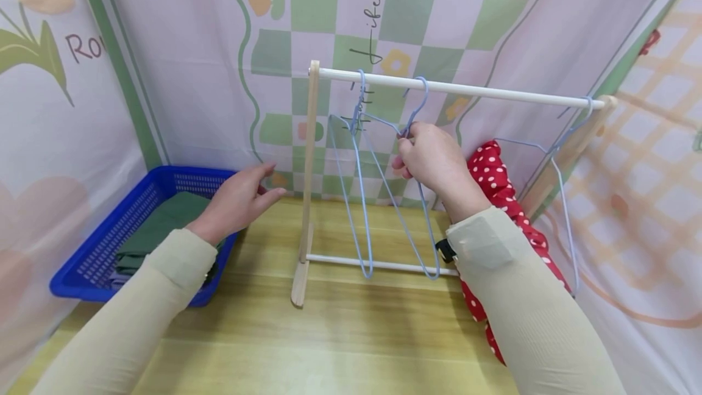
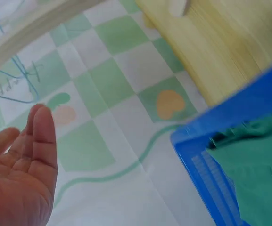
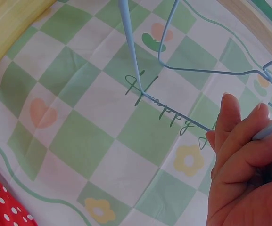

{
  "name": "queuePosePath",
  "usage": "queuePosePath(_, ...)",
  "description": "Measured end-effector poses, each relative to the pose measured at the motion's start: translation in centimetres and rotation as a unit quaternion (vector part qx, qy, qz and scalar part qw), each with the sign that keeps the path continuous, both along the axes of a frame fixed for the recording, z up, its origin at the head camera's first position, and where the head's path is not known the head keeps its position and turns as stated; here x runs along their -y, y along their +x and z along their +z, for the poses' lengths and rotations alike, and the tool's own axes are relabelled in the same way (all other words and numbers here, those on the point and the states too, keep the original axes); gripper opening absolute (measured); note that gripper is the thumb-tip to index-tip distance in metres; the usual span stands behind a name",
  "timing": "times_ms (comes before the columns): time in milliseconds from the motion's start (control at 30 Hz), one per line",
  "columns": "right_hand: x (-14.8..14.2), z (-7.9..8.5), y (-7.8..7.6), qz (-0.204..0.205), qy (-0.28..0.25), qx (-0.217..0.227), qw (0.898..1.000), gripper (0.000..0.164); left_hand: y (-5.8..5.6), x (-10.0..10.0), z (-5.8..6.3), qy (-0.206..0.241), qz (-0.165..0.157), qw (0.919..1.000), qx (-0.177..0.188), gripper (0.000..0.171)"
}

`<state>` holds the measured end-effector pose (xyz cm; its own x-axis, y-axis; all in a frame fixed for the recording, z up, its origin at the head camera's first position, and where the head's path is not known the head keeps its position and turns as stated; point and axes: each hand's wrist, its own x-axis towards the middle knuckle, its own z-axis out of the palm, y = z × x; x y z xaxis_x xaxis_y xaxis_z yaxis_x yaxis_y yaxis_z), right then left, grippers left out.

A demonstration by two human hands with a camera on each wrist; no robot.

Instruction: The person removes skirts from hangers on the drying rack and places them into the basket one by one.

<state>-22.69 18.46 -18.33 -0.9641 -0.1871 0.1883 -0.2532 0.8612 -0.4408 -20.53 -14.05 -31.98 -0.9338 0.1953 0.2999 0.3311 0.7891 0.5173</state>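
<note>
My right hand pinches a blue wire hanger just below its hook, which sits over the white rod of a small wooden rack. In the right wrist view, the fingers of that hand curl round the hanger's neck. A second blue hanger hangs to its left on the same rod. With nothing in it, my left hand hovers beside the rack's left post, near a blue basket. Folded green cloth lies in the basket; part of it is hidden by my left arm.
At the rack's right end another hanger hangs, with a red polka-dot garment by it, partly behind my right arm. The rack stands on a wooden table. Printed curtains enclose the back and sides.
</note>
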Motion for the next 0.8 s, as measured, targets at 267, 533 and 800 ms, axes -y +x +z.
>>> queuePosePath(267,-0.1,-0.1,0.0,-0.003,-0.003,0.001,1.000,0.029,-0.6,-2.4,0.1,0.059,-0.001,0.9980,-0.024,0.074)
queuePosePath(533,0.0,-0.2,0.0,-0.007,-0.008,0.008,1.000,0.029,-1.4,-4.4,0.0,0.109,-0.007,0.9937,-0.026,0.076)
queuePosePath(800,0.1,-0.2,-0.1,-0.008,-0.009,0.010,1.000,0.027,-2.0,-5.4,-0.2,0.149,-0.016,0.9887,-0.003,0.073)
